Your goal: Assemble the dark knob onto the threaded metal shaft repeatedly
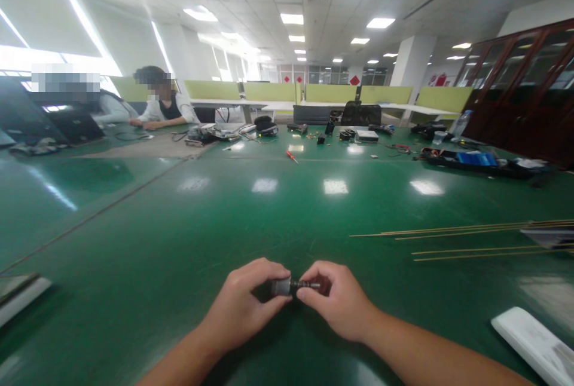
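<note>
Low in the middle of the view, my left hand (249, 299) pinches a small grey metal cylinder (282, 286) between thumb and fingers. A thin, dark ribbed shaft (309, 284) extends rightward from the cylinder. My right hand (338, 299) is closed around this shaft with thumb and forefinger. Cylinder and shaft lie in one line, roughly level, just above the green tabletop (215, 230). The exact kind of part is too small to make out, and my fingers cover some of it.
Thin brass-coloured rods (457, 230) lie to the right, above a white case (533, 344). A red screwdriver (292, 157) rests farther back. Electronics and a black tray (470, 162) line the far edge. A person (165, 105) sits at the far left, another beside them.
</note>
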A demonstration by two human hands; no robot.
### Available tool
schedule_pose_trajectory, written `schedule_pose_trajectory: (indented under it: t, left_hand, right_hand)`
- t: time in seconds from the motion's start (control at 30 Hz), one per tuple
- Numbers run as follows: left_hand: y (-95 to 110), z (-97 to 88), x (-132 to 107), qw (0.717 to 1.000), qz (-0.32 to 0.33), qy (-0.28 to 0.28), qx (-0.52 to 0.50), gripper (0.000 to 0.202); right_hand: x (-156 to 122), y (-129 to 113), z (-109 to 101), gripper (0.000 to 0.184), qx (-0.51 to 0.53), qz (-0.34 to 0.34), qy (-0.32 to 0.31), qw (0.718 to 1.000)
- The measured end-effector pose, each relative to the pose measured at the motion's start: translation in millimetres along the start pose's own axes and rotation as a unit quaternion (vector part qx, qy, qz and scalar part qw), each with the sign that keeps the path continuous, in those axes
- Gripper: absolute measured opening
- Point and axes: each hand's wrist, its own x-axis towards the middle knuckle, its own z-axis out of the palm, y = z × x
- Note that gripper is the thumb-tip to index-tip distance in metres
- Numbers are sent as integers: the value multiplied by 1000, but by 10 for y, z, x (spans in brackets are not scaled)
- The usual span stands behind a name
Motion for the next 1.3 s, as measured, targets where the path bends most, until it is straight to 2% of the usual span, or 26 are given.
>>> schedule_pose_trajectory:
  t: [1.3]
  left_hand:
    - [-60,-49,-18,1000,4,21,6,24]
  right_hand:
    - [2,31,-9,7,16,11,11,1000]
